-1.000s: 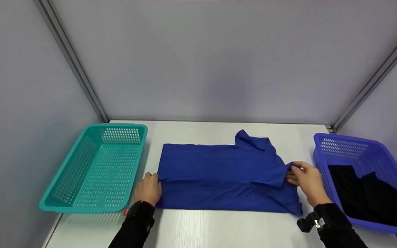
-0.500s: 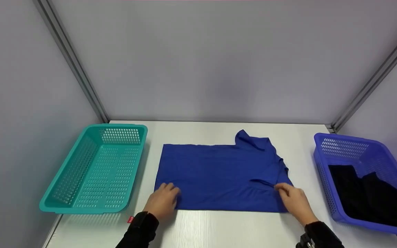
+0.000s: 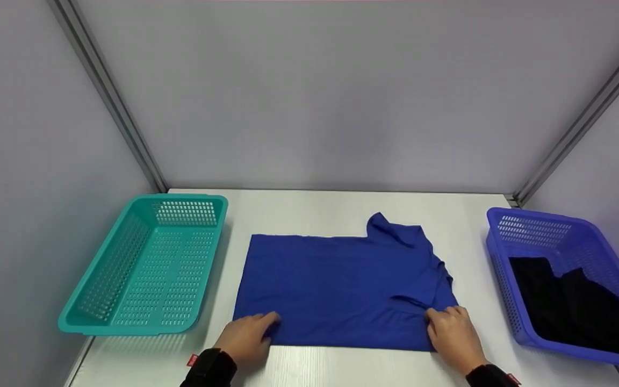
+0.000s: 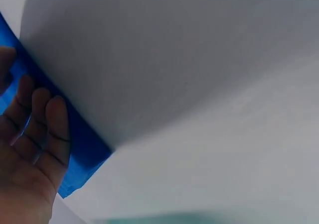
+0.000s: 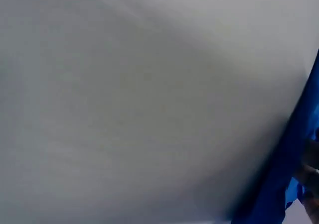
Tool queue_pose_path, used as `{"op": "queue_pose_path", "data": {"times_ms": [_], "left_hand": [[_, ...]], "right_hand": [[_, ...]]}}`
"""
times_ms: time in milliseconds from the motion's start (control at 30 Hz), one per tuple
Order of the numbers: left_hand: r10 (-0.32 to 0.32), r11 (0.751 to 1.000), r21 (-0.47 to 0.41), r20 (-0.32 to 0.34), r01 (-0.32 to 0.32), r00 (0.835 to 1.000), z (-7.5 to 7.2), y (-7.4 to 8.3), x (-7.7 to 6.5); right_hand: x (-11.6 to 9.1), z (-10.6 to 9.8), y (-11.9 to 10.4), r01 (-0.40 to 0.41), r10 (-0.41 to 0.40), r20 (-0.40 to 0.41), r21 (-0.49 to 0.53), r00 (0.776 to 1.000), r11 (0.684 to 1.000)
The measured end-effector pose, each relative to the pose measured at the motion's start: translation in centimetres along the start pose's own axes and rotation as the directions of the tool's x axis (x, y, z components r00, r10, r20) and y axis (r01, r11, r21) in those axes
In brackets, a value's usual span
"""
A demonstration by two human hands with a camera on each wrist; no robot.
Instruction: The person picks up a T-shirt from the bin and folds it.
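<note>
A royal blue T-shirt (image 3: 331, 285) lies flat and folded on the white table, one short sleeve sticking out at the back right. Wrinkles run across its right end. At its near left corner, my left hand (image 3: 245, 338) grips the cloth by the edge. The left wrist view has three loosely bent fingers of the left hand (image 4: 37, 154) over the shirt's edge (image 4: 84, 144). My right hand (image 3: 454, 336) pinches the near right corner, thumb and bent fingers on the fabric. Only dark fingertips of it show beside the cloth (image 5: 284, 169) in the right wrist view.
To the left stands a teal plastic basket (image 3: 210, 269) with nothing in it. A purple basket (image 3: 503, 290) on the right holds black cloth (image 3: 573, 306). Grey-white panels (image 3: 342, 107) enclose the back and sides of the table (image 3: 309, 207).
The raised fold along the shirt's near side has been laid flat. Both hands have come inward and nearer to me, and the whole shirt has slid toward the table's front.
</note>
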State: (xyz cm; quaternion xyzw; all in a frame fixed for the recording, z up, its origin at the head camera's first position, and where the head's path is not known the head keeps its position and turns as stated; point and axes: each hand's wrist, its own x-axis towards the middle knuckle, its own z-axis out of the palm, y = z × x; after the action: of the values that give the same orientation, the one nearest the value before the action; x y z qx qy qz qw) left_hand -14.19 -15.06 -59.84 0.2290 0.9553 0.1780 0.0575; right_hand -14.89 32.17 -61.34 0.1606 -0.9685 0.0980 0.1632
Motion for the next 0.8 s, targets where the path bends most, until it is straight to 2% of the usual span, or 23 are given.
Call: {"op": "queue_pose_path", "data": {"times_ms": [100, 200, 367, 533, 700, 800], "left_hand": [[-0.009, 1.000, -0.015, 0.029, 0.009, 1.000, 0.1, -0.1, -0.5], [-0.015, 0.999, -0.030, 0.048, 0.017, 0.999, 0.1, -0.2, -0.8], [-0.038, 0.998, -0.046, 0.086, 0.042, 0.996, 0.0, -0.2, -0.7], [-0.069, 0.995, -0.066, 0.117, 0.078, 0.991, 0.0, -0.1, -0.5], [-0.074, 0.993, -0.083, 0.120, 0.085, 0.990, -0.1, -0.1, -0.4], [-0.066, 0.994, -0.084, 0.110, 0.076, 0.992, 0.0, -0.2, -0.3]], "right_hand": [[-0.2, 0.3, 0.0, -0.063, 0.062, 0.083, 0.013, 0.995, 0.998], [-0.2, 0.5, 0.1, -0.117, 0.112, 0.117, 0.039, 0.987, 0.992], [0.3, 0.1, -0.1, -0.134, 0.132, 0.191, 0.001, 0.973, 0.991], [1.4, -0.3, -0.4, -0.154, 0.160, 0.306, -0.044, 0.938, 0.987], [2.5, -0.7, -0.6, -0.239, 0.229, 0.412, -0.029, 0.882, 0.971], [3.1, -0.7, -0.7, -0.256, 0.237, 0.424, -0.012, 0.874, 0.967]]}}
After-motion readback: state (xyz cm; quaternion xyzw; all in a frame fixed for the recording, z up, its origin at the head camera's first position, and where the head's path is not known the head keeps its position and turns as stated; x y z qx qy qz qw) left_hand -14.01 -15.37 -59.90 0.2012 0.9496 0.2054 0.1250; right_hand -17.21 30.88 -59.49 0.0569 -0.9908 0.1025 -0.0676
